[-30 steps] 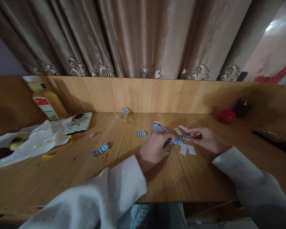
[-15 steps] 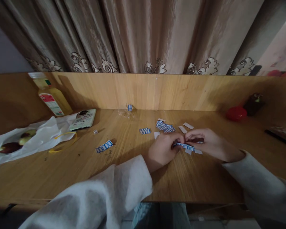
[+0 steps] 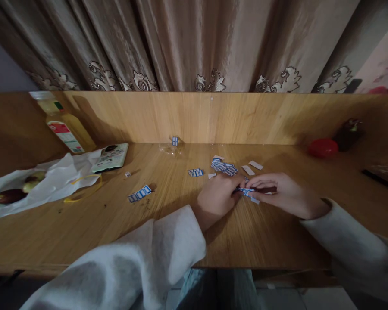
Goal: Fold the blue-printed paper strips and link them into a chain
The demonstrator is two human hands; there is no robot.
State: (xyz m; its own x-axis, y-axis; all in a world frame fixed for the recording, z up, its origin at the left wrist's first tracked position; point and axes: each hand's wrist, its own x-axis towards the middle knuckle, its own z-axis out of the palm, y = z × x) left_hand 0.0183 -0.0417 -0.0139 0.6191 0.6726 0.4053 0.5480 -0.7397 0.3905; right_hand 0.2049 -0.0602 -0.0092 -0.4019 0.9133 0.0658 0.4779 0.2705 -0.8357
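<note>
My left hand is closed, its thumb and fingers pinching blue-and-white paper labels at their left end. From the right, my right hand grips the other end between thumb and fingers. The labels overlap between both hands, partly hidden by the fingertips. Just beyond my left hand lies a loose pile of similar labels. Blank white slips rest behind the fingers of my right hand. A short row of labels lies left of the pile, and a longer strip of labels farther left.
At the left stand a bottle of yellow liquid and a flat packet beside a white plastic bag with fruit on it. A red round object sits at the back right. A wooden panel rises along the back.
The label strip that stretched out between my hands now looks shorter and bunched, with pieces overlapping. My right fingers have moved slightly left. The whole view has shifted a little.
</note>
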